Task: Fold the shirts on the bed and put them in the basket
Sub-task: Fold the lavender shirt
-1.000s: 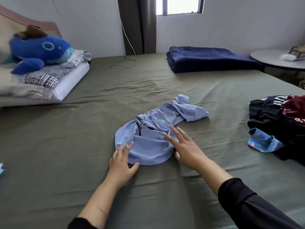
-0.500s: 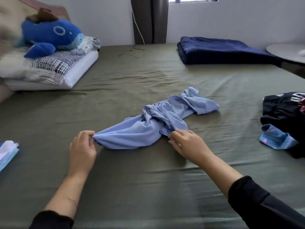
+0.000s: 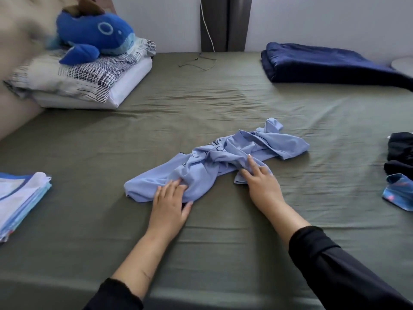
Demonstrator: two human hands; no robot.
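Note:
A crumpled light blue shirt (image 3: 214, 164) lies in the middle of the olive bed sheet (image 3: 201, 231). My left hand (image 3: 171, 203) rests on the shirt's near left part, fingertips pushed into a fold and thumb spread out beside the hem. My right hand (image 3: 260, 179) lies on the bunched fabric at the shirt's middle, with the index finger straight. Neither hand plainly holds the cloth. More clothes wait at the right: a dark pile (image 3: 400, 153) and a blue patterned garment (image 3: 397, 191). No basket is in view.
A stack of folded light garments (image 3: 20, 198) sits at the left edge. Pillows (image 3: 89, 81) with a blue plush whale (image 3: 96, 34) are at the back left. A folded navy blanket (image 3: 324, 63) is at the back right. A thin cable (image 3: 196, 63) lies near the wall.
Half a second ago both hands pinched the shirt and stretched it sideways. Now the left hand has let go and moved right onto the shirt, and the right hand has moved forward onto the bunched middle.

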